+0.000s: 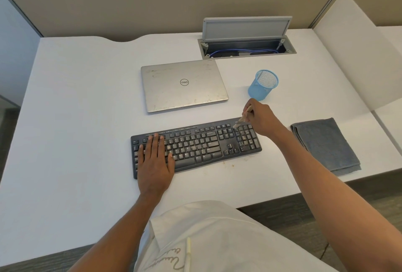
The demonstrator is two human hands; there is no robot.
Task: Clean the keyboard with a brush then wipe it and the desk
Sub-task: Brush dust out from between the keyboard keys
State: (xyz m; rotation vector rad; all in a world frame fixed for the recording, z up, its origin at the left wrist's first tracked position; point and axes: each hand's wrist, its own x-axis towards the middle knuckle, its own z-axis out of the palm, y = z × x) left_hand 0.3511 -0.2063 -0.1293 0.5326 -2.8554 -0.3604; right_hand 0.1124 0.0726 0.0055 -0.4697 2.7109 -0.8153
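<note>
1. A black keyboard (195,144) lies near the front edge of a white desk (76,97), turned a little so that its right end sits farther from the person than its left end.
2. The left hand (155,158) lies flat on the left part of the keyboard. Its fingers are straight, close to one another and pointing away from the person, while the heel of the hand hangs over the keyboard's near edge.
3. The right hand (261,119) is above the keyboard's far right corner, its fingers curled round the handle of a small brush (242,117).
4. The brush slants down and to the left, and its pale bristles touch the top keys of the number pad.
5. Pale crumbs and dust sit on several number pad keys and on keys in the middle rows. A few brown specks (230,163) lie on the desk just in front of the keyboard.
6. A folded grey cloth (325,144) lies on the desk to the right of the keyboard, apart from it and close to the desk's front edge.
7. A shut silver laptop (183,84) lies behind the keyboard, and a blue mesh cup (263,84) stands to its right, just beyond the right hand.
8. At the back of the desk a cable box (247,47) has its grey lid raised, with a blue cable inside.
</note>
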